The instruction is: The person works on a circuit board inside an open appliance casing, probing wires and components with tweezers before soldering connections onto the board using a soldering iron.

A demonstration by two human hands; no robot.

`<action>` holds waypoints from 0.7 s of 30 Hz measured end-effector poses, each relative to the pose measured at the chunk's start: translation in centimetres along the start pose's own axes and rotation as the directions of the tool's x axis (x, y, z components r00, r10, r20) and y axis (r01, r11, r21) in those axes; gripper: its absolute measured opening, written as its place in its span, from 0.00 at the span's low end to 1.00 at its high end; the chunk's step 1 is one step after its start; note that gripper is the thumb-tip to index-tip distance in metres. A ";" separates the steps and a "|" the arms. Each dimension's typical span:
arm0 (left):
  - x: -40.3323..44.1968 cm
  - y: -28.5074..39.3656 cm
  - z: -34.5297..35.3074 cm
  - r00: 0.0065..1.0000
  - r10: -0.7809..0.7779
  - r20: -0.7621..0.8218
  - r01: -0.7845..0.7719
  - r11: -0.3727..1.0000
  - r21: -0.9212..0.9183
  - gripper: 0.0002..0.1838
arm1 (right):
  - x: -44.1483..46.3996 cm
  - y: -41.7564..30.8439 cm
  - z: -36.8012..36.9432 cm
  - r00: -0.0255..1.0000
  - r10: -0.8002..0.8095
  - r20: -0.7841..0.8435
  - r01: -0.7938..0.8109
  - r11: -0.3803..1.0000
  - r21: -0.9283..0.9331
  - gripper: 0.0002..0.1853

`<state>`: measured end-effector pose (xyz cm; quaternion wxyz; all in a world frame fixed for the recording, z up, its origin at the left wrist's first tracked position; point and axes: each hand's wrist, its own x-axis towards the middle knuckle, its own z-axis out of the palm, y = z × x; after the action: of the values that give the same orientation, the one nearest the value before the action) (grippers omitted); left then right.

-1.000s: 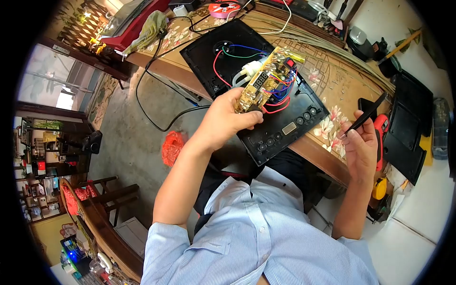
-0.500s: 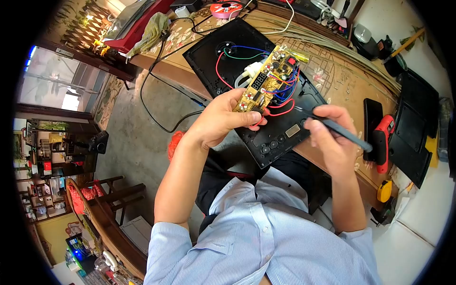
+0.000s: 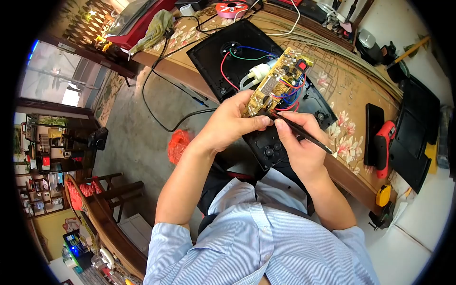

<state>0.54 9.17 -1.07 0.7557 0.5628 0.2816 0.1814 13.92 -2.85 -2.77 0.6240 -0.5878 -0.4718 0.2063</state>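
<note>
My left hand (image 3: 232,121) grips the lower end of a yellow circuit board (image 3: 280,71), with its thumb across the front. The board is tilted and carries a digit display, a red part and several coloured wires (image 3: 295,97). In my right hand (image 3: 301,142) are slim black tweezers (image 3: 308,136), pinched between thumb and fingers. Their tip meets the lower part of the board near my left thumb, and the exact contact point is hidden. Beneath both hands lies a black plastic housing (image 3: 209,52), holding a white pump-like part (image 3: 259,72) with a tube.
On the wooden table (image 3: 346,102), a dark phone (image 3: 374,133), a red and black tool (image 3: 384,148) and a yellow tape measure (image 3: 383,194) lie to the right. Thin strips (image 3: 342,57) run along the back. A black cable (image 3: 159,95) hangs over the left edge.
My right hand has moved left with the tweezers, bringing their tip from beside the wires to the board's lower end. The board and housing have shifted slightly right in view.
</note>
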 end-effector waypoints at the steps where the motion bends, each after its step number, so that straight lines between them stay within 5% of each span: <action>1: 0.0 0.0 0.0 1.000 0.000 0.002 0.000 1.000 0.000 0.21 | 0.0 0.0 0.1 1.000 0.004 0.001 -0.004 1.000 -0.017 0.10; 8: 0.0 -0.4 -0.3 1.000 0.019 0.009 -0.019 1.000 -0.002 0.22 | -0.1 0.7 0.3 0.999 0.031 -0.009 -0.031 0.996 0.082 0.10; 10: 0.0 -0.4 -0.4 1.000 0.013 0.010 -0.013 1.000 -0.007 0.22 | -0.1 0.7 0.4 0.988 0.155 -0.009 -0.146 0.949 0.281 0.10; 21: 0.1 -0.1 -0.3 1.000 0.004 0.030 -0.003 1.000 -0.023 0.21 | 1.8 0.1 -0.2 0.908 0.417 0.043 -0.411 0.865 0.287 0.14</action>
<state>0.40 9.40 -1.27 0.7661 0.5571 0.2669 0.1774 14.93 -1.47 -2.27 0.6493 -0.5793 -0.2932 0.3961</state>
